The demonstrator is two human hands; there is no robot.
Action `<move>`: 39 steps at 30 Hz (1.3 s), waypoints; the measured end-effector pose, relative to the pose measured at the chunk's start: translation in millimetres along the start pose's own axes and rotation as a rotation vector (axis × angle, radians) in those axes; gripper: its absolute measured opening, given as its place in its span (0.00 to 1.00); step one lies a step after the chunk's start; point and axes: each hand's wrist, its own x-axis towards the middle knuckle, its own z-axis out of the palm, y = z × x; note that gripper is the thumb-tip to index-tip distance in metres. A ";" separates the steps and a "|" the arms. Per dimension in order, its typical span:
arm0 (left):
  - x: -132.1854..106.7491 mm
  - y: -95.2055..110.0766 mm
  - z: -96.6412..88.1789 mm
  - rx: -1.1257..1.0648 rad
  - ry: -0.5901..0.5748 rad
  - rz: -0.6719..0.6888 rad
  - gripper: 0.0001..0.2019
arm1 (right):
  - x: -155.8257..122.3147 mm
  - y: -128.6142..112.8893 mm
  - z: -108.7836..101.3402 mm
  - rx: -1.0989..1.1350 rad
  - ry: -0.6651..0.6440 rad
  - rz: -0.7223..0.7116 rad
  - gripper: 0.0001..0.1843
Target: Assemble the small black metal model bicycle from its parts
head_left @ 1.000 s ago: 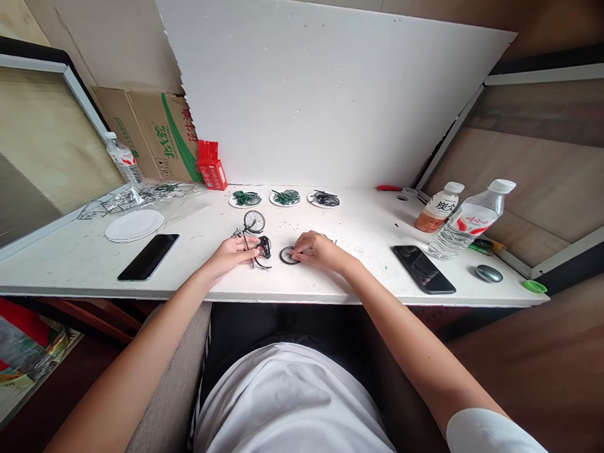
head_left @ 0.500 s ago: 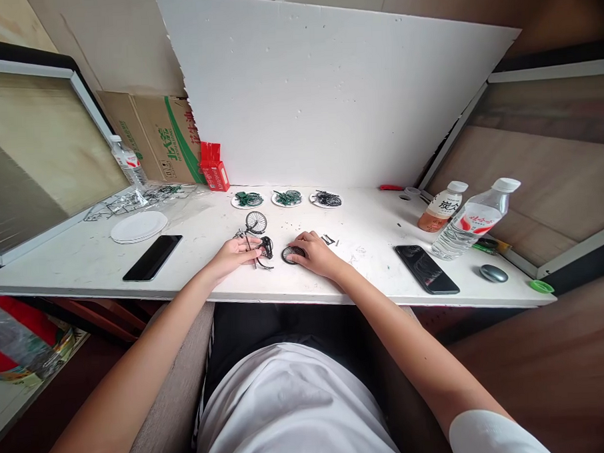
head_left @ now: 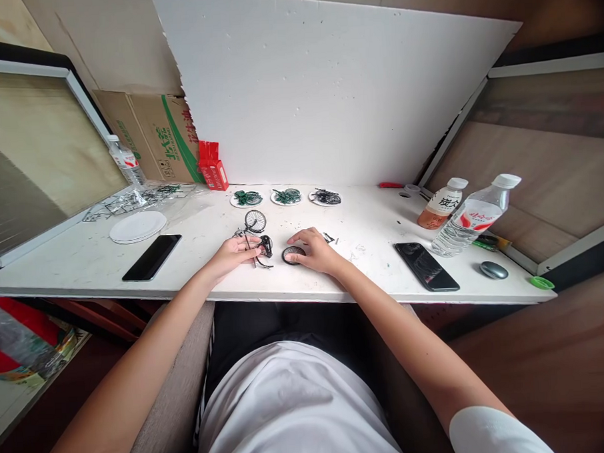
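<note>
My left hand [head_left: 239, 251] pinches a small black model bicycle frame [head_left: 265, 247] between thumb and fingers, just above the white table. One spoked wheel [head_left: 255, 221] is at the far end of that model, beyond my fingers. My right hand [head_left: 315, 251] rests on the table to the right, its fingers apart and stretched forward. A loose black wheel [head_left: 292, 255] lies flat beside its thumb, which seems to touch the rim. Small black parts [head_left: 328, 238] lie just beyond my right hand, partly hidden by it.
Three white discs with model parts, one of them a black set [head_left: 325, 197], stand at the back. Phones [head_left: 152, 258] [head_left: 426, 266] flank my arms. Bottles [head_left: 476, 215], a mouse [head_left: 493, 270] and a green cap [head_left: 541, 283] are at right; white discs [head_left: 138, 225] at left.
My right hand's fingers have lifted and spread off the loose wheel, uncovering more of it. My left hand keeps its hold on the model bicycle frame. The view has shifted slightly.
</note>
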 end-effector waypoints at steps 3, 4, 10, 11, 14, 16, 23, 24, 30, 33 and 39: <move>1.1 -2.2 -1.0 0.004 -0.005 0.003 0.33 | -1.4 -3.5 0.1 -0.158 -0.076 0.012 0.34; 1.4 -2.8 -1.3 0.005 -0.008 0.004 0.34 | -1.8 -5.0 0.6 -0.210 -0.096 0.021 0.35; 1.5 -3.0 -1.1 0.003 -0.013 -0.001 0.35 | -1.5 -10.6 1.0 -0.291 -0.128 0.064 0.37; 1.4 -2.9 -1.1 0.005 -0.014 -0.001 0.35 | -1.2 -10.5 0.8 -0.289 -0.129 0.070 0.37; 1.3 -3.3 -1.4 0.011 -0.014 0.006 0.35 | -0.4 -8.1 1.1 -0.267 -0.129 0.078 0.35; 1.3 -3.7 -1.7 0.014 -0.016 0.013 0.35 | -0.1 -5.0 1.7 -0.227 -0.122 0.084 0.34; 0.8 -2.6 -1.2 0.021 -0.013 0.019 0.33 | -0.3 -1.6 1.4 -0.060 -0.023 0.036 0.27; 0.9 -2.5 -1.2 0.020 -0.011 0.020 0.33 | -0.5 -2.4 1.4 -0.060 -0.026 0.024 0.23; 1.0 -2.3 -1.2 0.020 -0.007 0.017 0.34 | -0.8 -3.5 2.2 -0.049 -0.046 0.000 0.16; 0.6 -1.6 -0.9 0.018 0.000 0.009 0.34 | -0.1 -3.2 1.7 -0.024 -0.048 -0.033 0.15; 1.2 -3.1 -1.8 0.024 -0.009 0.018 0.34 | 0.6 -2.7 2.2 0.024 -0.054 -0.075 0.13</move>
